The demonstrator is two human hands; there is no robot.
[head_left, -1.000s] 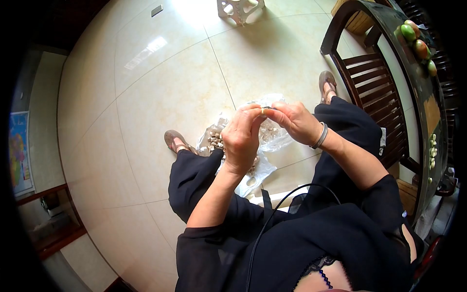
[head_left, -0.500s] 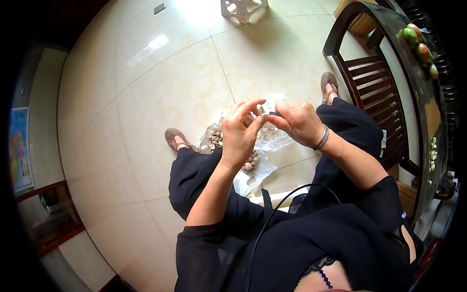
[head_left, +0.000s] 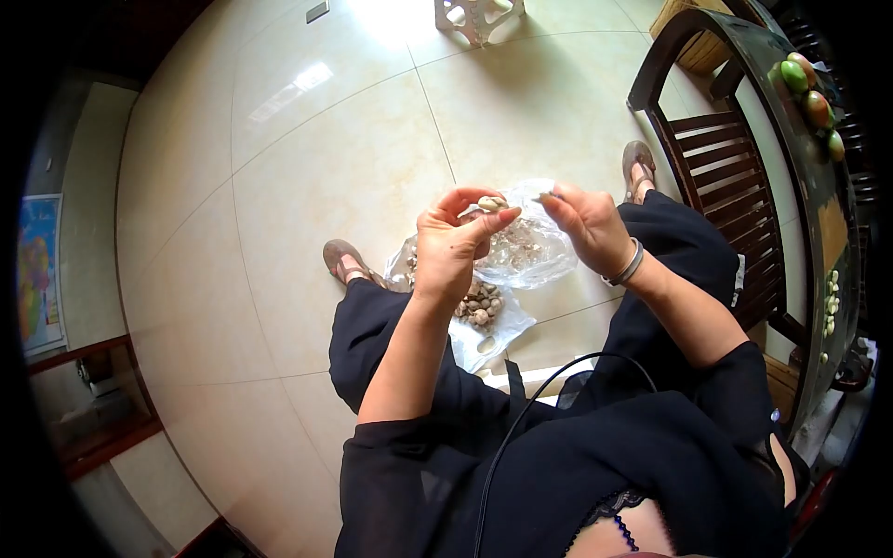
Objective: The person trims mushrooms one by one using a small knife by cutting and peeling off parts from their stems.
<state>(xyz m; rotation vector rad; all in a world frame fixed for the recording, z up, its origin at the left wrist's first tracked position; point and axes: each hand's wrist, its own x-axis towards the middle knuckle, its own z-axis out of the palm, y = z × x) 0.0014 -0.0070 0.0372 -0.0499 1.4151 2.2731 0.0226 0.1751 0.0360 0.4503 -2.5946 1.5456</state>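
Note:
My left hand [head_left: 446, 244] is pinching a small pale mushroom [head_left: 491, 203] between thumb and fingers, raised above the bags. To its right, my right hand [head_left: 590, 223] is closed on a small thin tool with a greyish tip [head_left: 543, 196]; it looks like a little knife, though most of it is hidden by the fingers. A gap separates the two hands. Below my left hand, several brownish mushrooms [head_left: 480, 305] lie on a white plastic bag [head_left: 510, 325]. Behind them, a clear plastic bag [head_left: 555, 258] holds brownish scraps.
A dark wooden chair [head_left: 712, 172] stands on the right beside a dark table [head_left: 783, 139] with mangoes [head_left: 818, 110] and several pale pieces [head_left: 831, 302]. A plastic stool [head_left: 478, 20] is at the far side of the tiled floor [head_left: 316, 186]. A black cable [head_left: 521, 423] crosses my lap.
My hands have moved apart: the right hand has drawn back from the left with its tool. The mushroom in my left hand now shows more plainly.

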